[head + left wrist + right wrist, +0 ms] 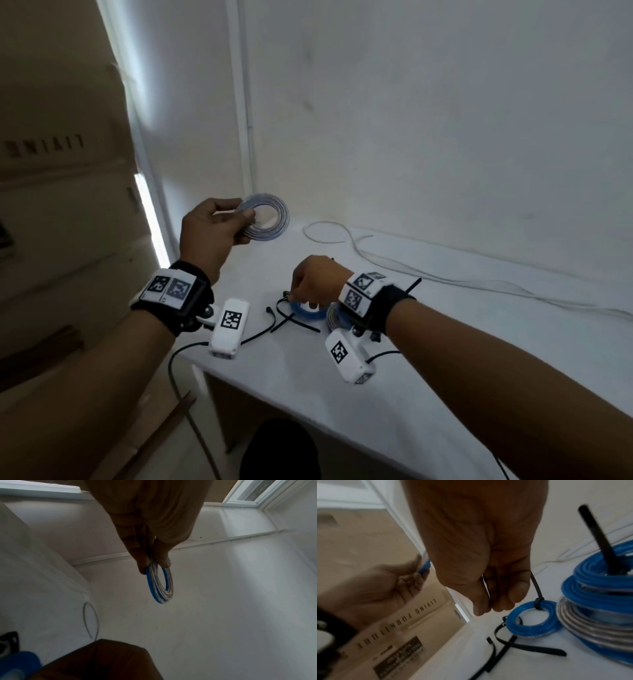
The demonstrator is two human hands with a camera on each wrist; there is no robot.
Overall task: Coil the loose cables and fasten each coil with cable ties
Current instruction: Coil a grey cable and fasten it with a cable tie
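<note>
My left hand (245, 214) is raised over the table's far left corner and pinches a small coil of blue and clear cable (265, 219) at its rim; the left wrist view shows the fingers (142, 559) clamping that coil (161, 586) upright. My right hand (298, 298) is low over the white table (342, 383), fingers curled. In the right wrist view it (489, 608) holds the tail of a black cable tie (536, 588) fastened round a small blue coil (532, 619) lying flat. Loose black ties (530, 647) lie crossed in front of that coil.
A taller stack of blue and clear coils (597, 601) with a black tie sticking up stands right of the small coil. A loose white cable (376, 253) trails along the wall to the right. Cardboard boxes (61, 171) stand left of the table edge.
</note>
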